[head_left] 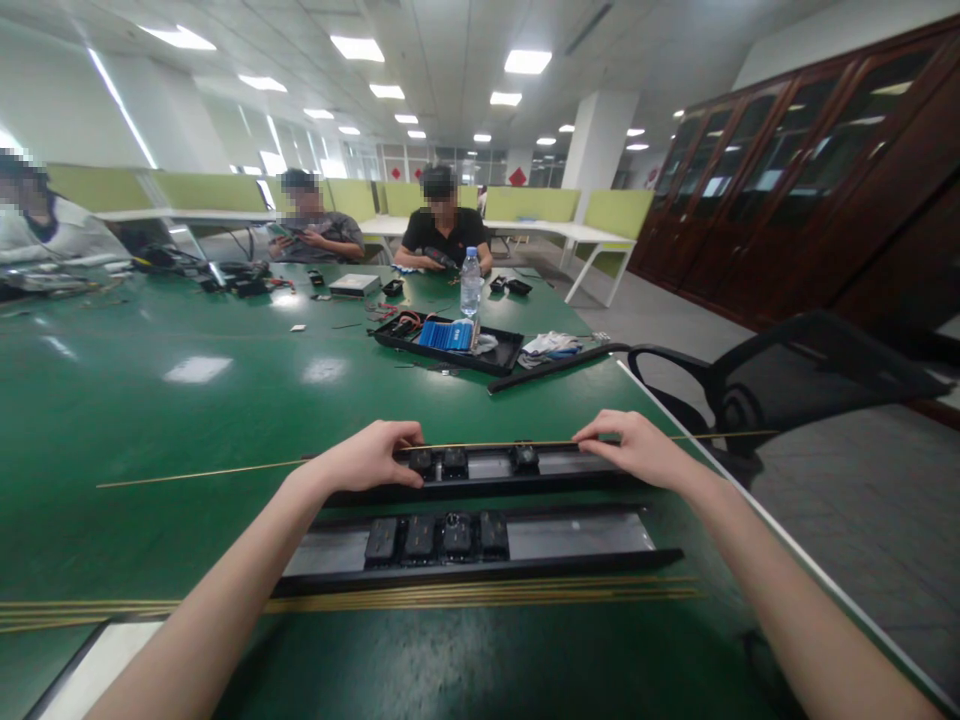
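Brass-coloured and very thin, a long straight rod (225, 470) lies across a glossy green table (150, 420), running along the far edge of a black channel-shaped rail (487, 470). The left hand (371, 458) pinches the rod with curled fingertips at the rail's left end; the right hand (634, 445) pinches it near the rail's right end, fingers bent, palm down. Small dark blocky modules (450, 462) sit in the rail between the two hands. Just nearer than this rail lies a second rail (570, 537) — flat grey inside, holding four more black modules. Nearer again, a bundle of similar thin rods (450, 595) lies parallel. Beyond the rail, a black tray (450, 345) and a clear plastic bottle (470, 282) stand mid-table, and three seated people occupy the far side. A black mesh chair (787, 385) stands right of the rail.
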